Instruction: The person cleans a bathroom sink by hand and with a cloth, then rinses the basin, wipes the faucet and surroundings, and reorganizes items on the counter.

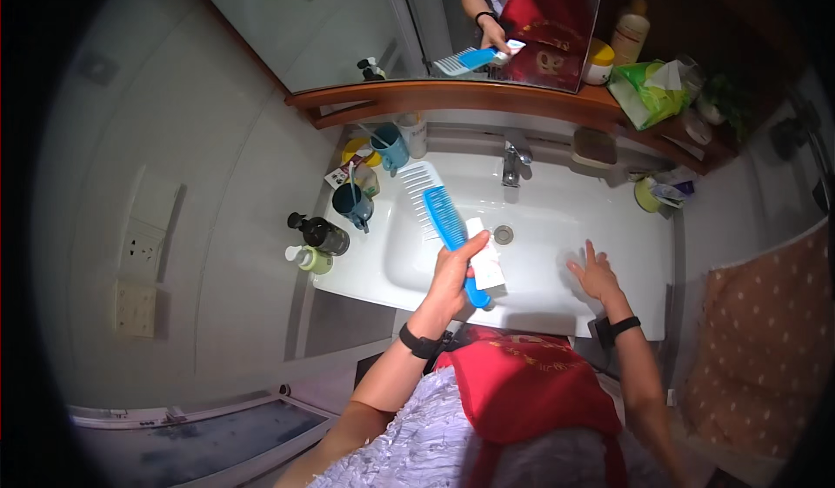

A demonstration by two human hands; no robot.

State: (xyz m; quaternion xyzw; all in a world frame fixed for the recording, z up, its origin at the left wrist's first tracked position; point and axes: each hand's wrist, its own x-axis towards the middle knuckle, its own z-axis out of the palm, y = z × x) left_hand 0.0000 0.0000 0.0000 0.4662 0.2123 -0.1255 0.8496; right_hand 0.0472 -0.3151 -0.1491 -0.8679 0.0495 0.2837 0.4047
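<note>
My left hand is closed round a blue comb and a pale wide-toothed comb, which lie side by side and point up and away over the sink. A white, flat, tube-like item sits under the thumb in the same grip; its exact kind is unclear. Over the right part of the white washbasin my right hand is open, fingers apart, holding nothing. Whether its fingers touch the basin, I cannot tell.
A chrome faucet and soap dish stand at the back. Cups, a dark pump bottle and a green bottle line the left rim. A wooden shelf with a mirror overhangs the far edge.
</note>
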